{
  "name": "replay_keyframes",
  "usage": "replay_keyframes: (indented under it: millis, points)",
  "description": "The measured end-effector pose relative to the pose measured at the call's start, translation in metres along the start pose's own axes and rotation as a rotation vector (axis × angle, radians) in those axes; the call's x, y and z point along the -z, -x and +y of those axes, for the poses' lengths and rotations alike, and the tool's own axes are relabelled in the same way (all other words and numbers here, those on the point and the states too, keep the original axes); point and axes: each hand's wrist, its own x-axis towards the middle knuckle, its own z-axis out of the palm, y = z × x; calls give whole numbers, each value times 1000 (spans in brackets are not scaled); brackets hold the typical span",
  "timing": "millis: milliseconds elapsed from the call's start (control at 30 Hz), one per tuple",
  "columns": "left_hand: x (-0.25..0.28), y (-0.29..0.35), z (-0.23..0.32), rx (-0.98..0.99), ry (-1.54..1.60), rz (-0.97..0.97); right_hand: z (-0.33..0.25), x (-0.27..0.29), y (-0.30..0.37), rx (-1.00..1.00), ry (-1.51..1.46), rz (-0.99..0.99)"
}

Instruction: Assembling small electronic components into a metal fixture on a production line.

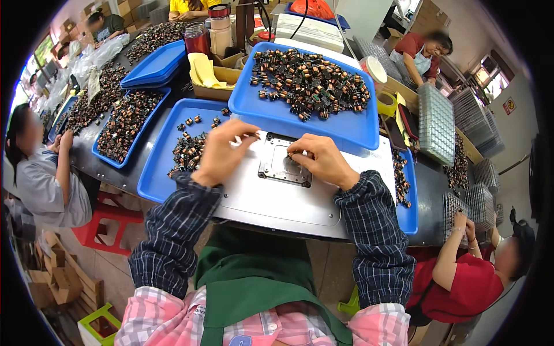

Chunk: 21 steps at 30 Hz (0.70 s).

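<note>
My right hand (326, 161) is closed in a pinch over a metal fixture plate (283, 170) set in a white work panel (245, 193). A small copper-wound coil part shows partly at its fingertips, mostly hidden by them. Just left of the fixture, my left hand (222, 153) hovers with thumb and index finger drawn together; a tiny dark bit shows at the tips, too small to name. Beyond the hands, a blue tray (340, 135) is heaped with similar coils (309, 83). Beside my left hand a second blue tray (158, 155) holds more loose coils (187, 151).
Another blue tray (408, 222) with coils lies right of the panel. Behind my left hand stand a cardboard box (213, 91) with a yellow cloth (205, 70) and jars (197, 39). Clear plastic trays (435, 124) lean at the right. Co-workers sit on both sides.
</note>
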Motion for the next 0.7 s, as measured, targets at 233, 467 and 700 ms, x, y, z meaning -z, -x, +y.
replay_keyframes:
  millis: [233,467,700]
  points:
    - [35,39,-57,334,-75,168,-6,-6,-2,84,130,-29]
    - [30,19,-65,227,-202,187,-1,-11,-5,85,227,-14]
    - [-3,-65,-46,-133,-329,52,-3,-18,-6,101,289,-34]
